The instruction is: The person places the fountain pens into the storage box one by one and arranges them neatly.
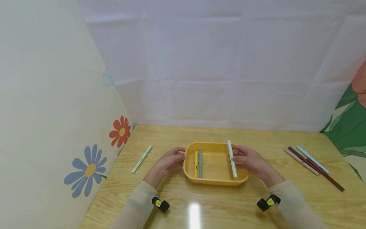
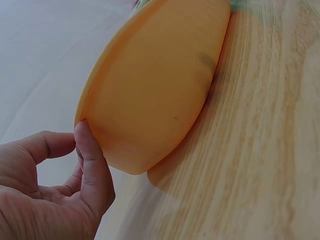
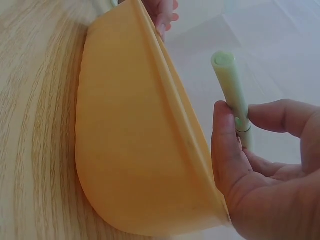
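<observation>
A yellow-orange plastic basket (image 1: pixel 216 182) stands on the table in the middle of the head view. At its left end my left hand (image 1: pixel 171 161) pinches the rim between thumb and fingers, as the left wrist view shows with the hand (image 2: pixel 55 185) at the basket's edge (image 2: pixel 150 90). Over the basket's right end, my right hand (image 1: pixel 251 160) holds a pale green pen (image 1: pixel 232 159). Thumb and fingers grip this pen (image 3: pixel 230 82) near its middle in the right wrist view. Inside the basket, a yellow pen (image 1: pixel 196 163) and a grey-blue pen (image 1: pixel 200 163) lie side by side at the left.
Another pale green pen (image 1: pixel 142 159) lies on the table left of my left hand. To the right are a pinkish pen (image 1: pixel 301 161), dark brown pens (image 1: pixel 317 168) and a light blue pen (image 1: pixel 312 159), close together. A white cloth (image 1: pixel 200 79) hangs behind the table.
</observation>
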A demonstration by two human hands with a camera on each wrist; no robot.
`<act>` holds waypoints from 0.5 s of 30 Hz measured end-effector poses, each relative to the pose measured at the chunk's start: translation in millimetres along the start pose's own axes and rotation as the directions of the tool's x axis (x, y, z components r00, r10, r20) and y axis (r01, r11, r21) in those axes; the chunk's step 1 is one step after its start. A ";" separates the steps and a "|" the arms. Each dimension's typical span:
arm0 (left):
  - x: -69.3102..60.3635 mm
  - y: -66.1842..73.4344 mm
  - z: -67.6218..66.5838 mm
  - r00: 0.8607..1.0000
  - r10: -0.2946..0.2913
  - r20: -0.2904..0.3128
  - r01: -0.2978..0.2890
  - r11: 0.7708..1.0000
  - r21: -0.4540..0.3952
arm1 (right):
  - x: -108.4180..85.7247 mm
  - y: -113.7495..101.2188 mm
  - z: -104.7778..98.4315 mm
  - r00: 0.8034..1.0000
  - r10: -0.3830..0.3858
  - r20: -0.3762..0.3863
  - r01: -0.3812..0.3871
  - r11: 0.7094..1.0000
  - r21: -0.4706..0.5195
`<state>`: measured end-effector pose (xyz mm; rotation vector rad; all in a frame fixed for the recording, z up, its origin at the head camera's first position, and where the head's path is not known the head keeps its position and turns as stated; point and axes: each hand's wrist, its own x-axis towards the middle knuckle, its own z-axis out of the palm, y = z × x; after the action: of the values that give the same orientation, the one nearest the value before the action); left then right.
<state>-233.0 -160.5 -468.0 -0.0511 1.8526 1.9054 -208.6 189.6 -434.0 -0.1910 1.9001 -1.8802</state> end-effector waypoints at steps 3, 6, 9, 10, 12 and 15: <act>-0.7 0.5 0.3 1.000 0.001 0.006 -0.001 1.000 -0.003 | 1.9 0.4 2.1 1.000 0.002 -0.005 -0.002 1.000 0.002; -1.2 0.8 0.5 1.000 0.000 0.008 0.000 1.000 -0.005 | 3.7 1.0 3.6 1.000 0.003 -0.008 -0.003 1.000 -0.002; -1.4 0.7 0.7 1.000 -0.002 0.004 0.002 1.000 -0.001 | 5.9 2.0 4.9 1.000 0.000 -0.007 0.000 1.000 -0.009; -1.4 0.6 0.8 1.000 -0.002 0.002 0.002 1.000 -0.001 | 6.8 2.4 5.5 1.000 -0.002 -0.006 0.002 1.000 -0.012; -1.4 0.6 1.0 1.000 -0.003 -0.002 0.003 1.000 0.000 | 8.7 2.3 7.3 1.000 -0.003 -0.003 0.003 1.000 -0.016; -1.7 0.7 1.3 1.000 -0.002 -0.004 0.002 1.000 0.000 | 12.2 3.2 10.9 1.000 -0.007 0.003 0.007 1.000 -0.013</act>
<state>-231.4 -159.8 -466.7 -0.0562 1.8542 1.9058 -214.2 174.8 -439.5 -0.2043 1.9127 -1.8712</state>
